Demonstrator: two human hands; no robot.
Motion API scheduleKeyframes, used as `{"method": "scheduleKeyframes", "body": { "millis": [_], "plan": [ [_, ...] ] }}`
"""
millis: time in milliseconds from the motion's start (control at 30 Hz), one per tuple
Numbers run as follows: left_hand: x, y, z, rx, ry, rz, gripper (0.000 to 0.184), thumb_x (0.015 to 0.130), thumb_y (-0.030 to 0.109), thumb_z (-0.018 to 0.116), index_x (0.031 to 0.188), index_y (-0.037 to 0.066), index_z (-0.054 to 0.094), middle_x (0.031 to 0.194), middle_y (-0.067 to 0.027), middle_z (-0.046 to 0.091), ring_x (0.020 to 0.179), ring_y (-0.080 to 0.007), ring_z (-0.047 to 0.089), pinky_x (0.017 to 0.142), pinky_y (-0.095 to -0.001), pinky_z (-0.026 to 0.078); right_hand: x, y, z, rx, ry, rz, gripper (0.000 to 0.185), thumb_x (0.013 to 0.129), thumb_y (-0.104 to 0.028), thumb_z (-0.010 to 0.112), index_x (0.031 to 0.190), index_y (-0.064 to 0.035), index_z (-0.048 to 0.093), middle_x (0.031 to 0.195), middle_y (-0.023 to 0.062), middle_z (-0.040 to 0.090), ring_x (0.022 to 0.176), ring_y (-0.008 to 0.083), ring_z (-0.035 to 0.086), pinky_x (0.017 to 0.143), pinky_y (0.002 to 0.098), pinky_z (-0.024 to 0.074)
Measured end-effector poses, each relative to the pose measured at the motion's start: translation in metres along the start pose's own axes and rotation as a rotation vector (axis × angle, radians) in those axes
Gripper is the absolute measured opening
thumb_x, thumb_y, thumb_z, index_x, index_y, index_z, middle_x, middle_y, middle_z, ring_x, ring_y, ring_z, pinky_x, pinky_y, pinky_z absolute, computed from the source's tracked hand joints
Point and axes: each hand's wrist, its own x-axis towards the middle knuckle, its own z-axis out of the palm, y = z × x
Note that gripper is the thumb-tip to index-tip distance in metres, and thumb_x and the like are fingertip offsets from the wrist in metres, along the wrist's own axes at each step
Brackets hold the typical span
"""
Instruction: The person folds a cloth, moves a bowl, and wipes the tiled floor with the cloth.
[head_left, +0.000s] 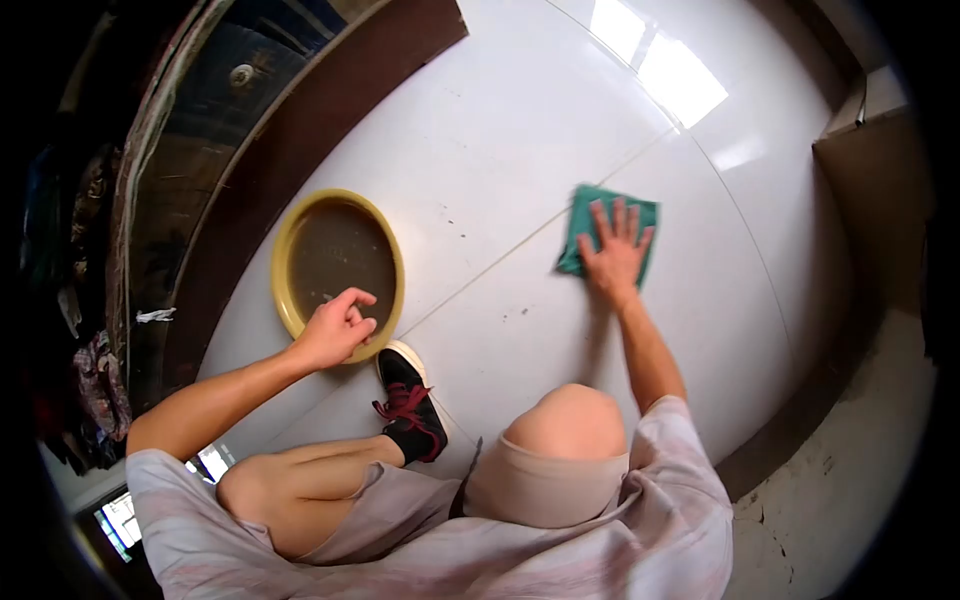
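My right hand (616, 252) lies flat on a green cloth (583, 215), with its fingers spread and pressing it against the white tiled floor (500, 130). The cloth is roughly square, its lower left edge a little rumpled. Over the near rim of a yellow basin (283, 262) hangs my left hand (342, 328), loosely bent with the index finger out and nothing visible in it. Cloudy grey-brown water (340, 250) fills much of the basin.
My black shoe with red laces (405, 398) stands close to the basin. Dark brown skirting (360, 75) and a wooden cabinet (225, 110) run along the left. At right are a box-like brown piece (880, 170) and a wall (840, 470). Small dark specks (515, 314) dot the floor.
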Motion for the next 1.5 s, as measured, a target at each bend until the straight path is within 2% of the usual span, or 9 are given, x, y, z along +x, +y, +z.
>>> {"method": "scheduleKeyframes", "body": {
  "millis": [167, 300, 500, 567, 833, 967, 1033, 1200, 1500],
  "plan": [
    [-0.05, -0.009, -0.026, -0.32, 0.097, -0.205, 0.033, 0.099, 0.01, 0.059, 0.13, 0.002, 0.055, 0.078, -0.0037, 0.067, 0.055, -0.0078, 0.057, 0.048, -0.0235, 0.045, 0.102, -0.032, 0.023, -0.043, 0.082, 0.238, 0.071, 0.098, -0.058, 0.045, 0.162, -0.0322, 0.028, 0.17, 0.0105, 0.02, 0.156, 0.041, 0.01, 0.119, 0.0702, -0.0021],
    [-0.06, -0.077, 0.013, -0.667, 0.198, -0.355, 0.029, 0.101, 0.012, 0.056, 0.129, 0.004, 0.057, 0.084, -0.0068, 0.069, 0.057, -0.0089, 0.06, 0.051, -0.0226, 0.05, 0.069, -0.152, 0.051, 0.058, 0.0, -0.186, 0.068, 0.096, -0.054, 0.049, 0.159, -0.0315, 0.036, 0.168, 0.0101, 0.027, 0.155, 0.0395, 0.017, 0.121, 0.0692, 0.0009],
    [-0.047, -0.229, 0.123, -1.375, 0.4, -0.591, 0.038, 0.1, 0.022, 0.058, 0.132, 0.001, 0.054, 0.125, -0.0171, 0.062, 0.106, -0.0281, 0.064, 0.089, -0.0402, 0.057, -0.018, -0.17, 0.049, 0.125, -0.125, -0.479, 0.07, 0.095, -0.058, 0.054, 0.158, -0.0315, 0.038, 0.168, 0.0109, 0.027, 0.155, 0.0384, 0.018, 0.12, 0.0693, 0.0038],
    [-0.038, -0.237, 0.136, -1.652, 0.465, -0.523, 0.041, 0.101, 0.025, 0.056, 0.135, 0.002, 0.051, 0.139, -0.0168, 0.055, 0.127, -0.0325, 0.056, 0.108, -0.047, 0.05, -0.017, -0.164, 0.044, 0.095, -0.222, -0.486, 0.073, 0.094, -0.06, 0.054, 0.159, -0.0325, 0.037, 0.169, 0.0091, 0.024, 0.156, 0.0367, 0.016, 0.12, 0.0682, 0.0013],
    [-0.012, -0.265, 0.104, -1.625, 0.759, -0.507, 0.05, 0.102, 0.04, 0.052, 0.142, 0.01, 0.051, 0.143, -0.0069, 0.056, 0.131, -0.0246, 0.054, 0.109, -0.0451, 0.044, 0.087, -0.205, -0.058, 0.152, -1.193, -0.46, 0.086, 0.1, -0.074, 0.025, 0.166, -0.0197, 0.01, 0.171, 0.017, 0.007, 0.158, 0.0349, 0.005, 0.126, 0.0549, 0.0091],
    [-0.004, -0.295, 0.076, -1.633, 0.818, -0.444, 0.042, 0.1, 0.038, 0.058, 0.134, 0.013, 0.056, 0.131, -0.0042, 0.062, 0.123, -0.0212, 0.057, 0.103, -0.0452, 0.045, 0.131, -0.28, -0.033, 0.764, -1.017, -0.043, 0.067, 0.106, -0.059, 0.038, 0.146, -0.0072, 0.054, 0.14, 0.0193, 0.06, 0.121, 0.0291, 0.062, 0.104, 0.043, 0.0474],
    [0.004, -0.3, 0.056, -1.57, 0.763, -0.364, 0.047, 0.101, 0.039, 0.057, 0.141, 0.015, 0.053, 0.137, -0.0026, 0.06, 0.127, -0.0204, 0.056, 0.103, -0.046, 0.044, 0.13, -0.311, -0.012, 1.021, -0.8, 0.108, 0.053, 0.106, -0.048, 0.047, 0.134, -0.0058, 0.063, 0.119, 0.0137, 0.07, 0.095, 0.0207, 0.068, 0.084, 0.0359, 0.0531],
    [0.018, -0.299, 0.04, -1.489, 0.839, -0.383, 0.036, 0.098, 0.027, 0.068, 0.13, 0.011, 0.06, 0.114, -0.0018, 0.068, 0.104, -0.0154, 0.065, 0.087, -0.0395, 0.052, 0.086, -0.335, 0.036, 1.262, -0.525, 0.31, 0.029, 0.099, -0.026, 0.064, 0.114, -0.0033, 0.072, 0.087, 0.0035, 0.065, 0.067, 0.0088, 0.056, 0.057, 0.0242, 0.046],
    [0.025, -0.304, 0.042, -1.404, 0.859, -0.207, 0.021, 0.101, 0.018, 0.065, 0.117, 0.005, 0.068, 0.102, -0.0042, 0.072, 0.087, -0.0133, 0.069, 0.071, -0.0332, 0.059, 0.066, -0.35, 0.052, 1.298, -0.373, 0.243, 0.031, 0.099, -0.026, 0.068, 0.109, 0.0032, 0.073, 0.092, 0.0027, 0.07, 0.083, 0.012, 0.061, 0.076, 0.0264, 0.0509]
  ]
}}
